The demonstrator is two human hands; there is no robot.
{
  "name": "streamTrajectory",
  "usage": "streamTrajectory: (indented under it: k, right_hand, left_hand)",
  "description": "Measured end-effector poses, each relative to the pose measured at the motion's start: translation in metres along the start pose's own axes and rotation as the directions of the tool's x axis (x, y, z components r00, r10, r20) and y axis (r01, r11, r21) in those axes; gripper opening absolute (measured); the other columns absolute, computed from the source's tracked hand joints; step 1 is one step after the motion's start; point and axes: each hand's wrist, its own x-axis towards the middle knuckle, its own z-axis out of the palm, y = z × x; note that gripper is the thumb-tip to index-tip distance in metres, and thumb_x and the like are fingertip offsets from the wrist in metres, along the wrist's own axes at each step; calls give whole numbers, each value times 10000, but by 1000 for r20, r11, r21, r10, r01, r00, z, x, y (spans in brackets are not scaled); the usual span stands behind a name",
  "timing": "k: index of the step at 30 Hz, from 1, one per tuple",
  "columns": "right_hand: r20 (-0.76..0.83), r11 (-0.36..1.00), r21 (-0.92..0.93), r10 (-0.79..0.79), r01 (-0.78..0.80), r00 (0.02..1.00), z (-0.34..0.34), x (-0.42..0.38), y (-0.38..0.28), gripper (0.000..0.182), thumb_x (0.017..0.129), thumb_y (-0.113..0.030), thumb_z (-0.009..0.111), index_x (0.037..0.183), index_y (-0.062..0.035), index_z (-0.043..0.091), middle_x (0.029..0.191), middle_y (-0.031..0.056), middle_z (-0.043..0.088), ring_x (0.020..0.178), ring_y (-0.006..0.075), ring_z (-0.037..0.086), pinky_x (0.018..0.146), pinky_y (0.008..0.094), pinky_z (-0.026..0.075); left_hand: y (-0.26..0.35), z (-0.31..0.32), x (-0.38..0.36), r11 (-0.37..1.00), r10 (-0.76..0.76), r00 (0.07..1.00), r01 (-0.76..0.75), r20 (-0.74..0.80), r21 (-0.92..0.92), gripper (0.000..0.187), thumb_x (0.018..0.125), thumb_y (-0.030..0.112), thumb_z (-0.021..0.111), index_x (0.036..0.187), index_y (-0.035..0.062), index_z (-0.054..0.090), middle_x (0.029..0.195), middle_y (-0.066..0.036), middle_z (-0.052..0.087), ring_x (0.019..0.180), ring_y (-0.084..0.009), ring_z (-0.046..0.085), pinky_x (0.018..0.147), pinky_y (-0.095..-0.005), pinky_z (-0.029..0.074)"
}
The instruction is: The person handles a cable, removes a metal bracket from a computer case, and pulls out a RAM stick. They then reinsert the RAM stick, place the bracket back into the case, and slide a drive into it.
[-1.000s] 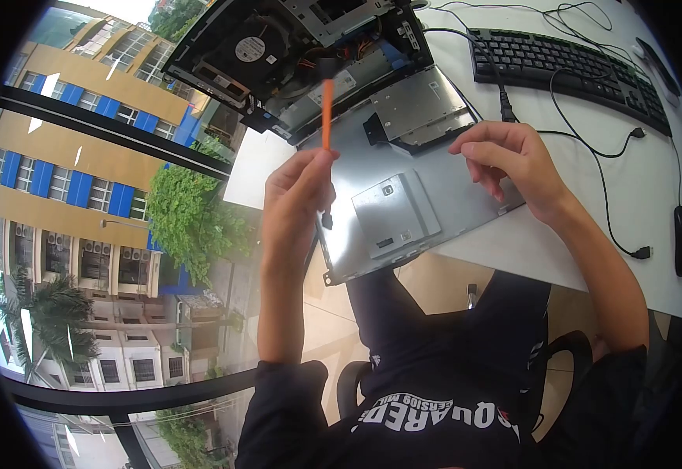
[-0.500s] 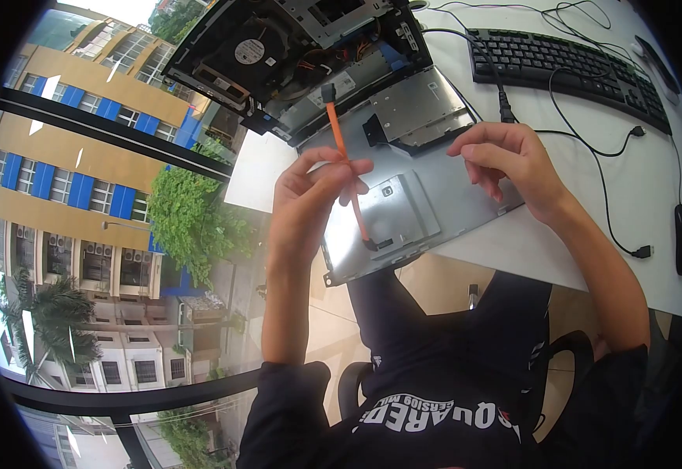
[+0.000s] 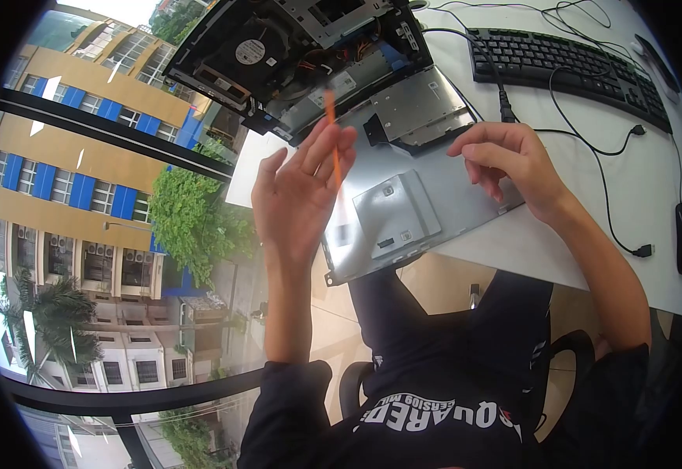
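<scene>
While the left hand (image 3: 298,195) is raised over the near-left edge of the metal panel (image 3: 427,184), we note its fingers spread apart and extended, with the orange cable (image 3: 333,133) running up past the fingertips. The cable is motion-blurred; its upper end shows above the fingers, near the open computer chassis (image 3: 294,55), and a faint orange streak continues down over the panel. Whether the fingers pinch the cable or merely touch it, we cannot tell.

The right hand (image 3: 509,168) rests on the right side of the panel, fingers curled together and bent down, fingertips on the metal surface. It holds nothing we can make out.

The panel lies flat on the white desk (image 3: 638,195), its near corner overhanging the desk edge above our lap. A smaller square bracket (image 3: 395,211) is fixed on it, between the two hands. The chassis, with a round fan (image 3: 249,49) visible inside, sits tilted just beyond the panel. A black keyboard (image 3: 567,66) lies further right on the desk, with thin black wires (image 3: 591,148) trailing across the desk near the right wrist.
</scene>
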Motion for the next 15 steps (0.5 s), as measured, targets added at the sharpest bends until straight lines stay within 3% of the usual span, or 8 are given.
streamTrajectory:
  k: [2, 7, 11, 14, 15]
  right_hand:
    - [2, 1000, -1, -3, 3, 1000, 0, 0, 0, 252, 949, -244, 656, 1019, -20, 750, 693, 5, 626, 514, 57, 528, 471, 211, 415]
    - [7, 1000, -3, -3, 3, 1000, 0, -1, -1, 255, 949, -244, 655, 1020, -17, 748, 695, 5, 627, 517, 56, 531, 471, 212, 415]
    - [6, 1000, 11, -4, 4, 1000, 0, -1, -2, 218, 948, -194, 651, 1002, -14, 761, 698, 9, 646, 542, 59, 568, 473, 214, 434]
    - [8, 1000, 12, -6, 6, 1000, 0, -1, -2, 218, 948, -193, 652, 1003, -12, 761, 697, 9, 645, 542, 58, 566, 475, 213, 434]
    - [10, 1000, 16, -8, 8, 1000, 0, -1, -2, 219, 948, -193, 652, 1004, -13, 762, 696, 9, 645, 542, 58, 565, 475, 212, 434]
  left_hand:
    - [3, -27, 9, 992, -57, 991, 69, 119, -103, 664, 1042, 166, 577, 1536, -146, 260, 1135, -162, 705, 1028, -214, 704, 952, -332, 540]
    - [0, -68, 20, 984, -124, 934, 159, 336, -77, 408, 1057, 186, 552, 1384, -56, 521, 761, -52, 620, 997, -197, 678, 925, -334, 518]
    - [-4, -40, 9, 996, -69, 975, 56, 211, 64, 207, 1038, 175, 582, 1160, 12, 625, 786, -68, 616, 1100, -266, 649, 1033, -426, 471]
    - [-15, -10, 2, 998, 34, 996, -38, 80, 47, 275, 1060, 229, 502, 1156, 18, 650, 932, -129, 720, 1254, -321, 591, 1183, -499, 350]
    - [-15, -11, 1, 998, 36, 991, -42, 128, 45, 281, 1059, 235, 491, 1153, 21, 647, 971, -146, 725, 1275, -340, 576, 1205, -507, 316]
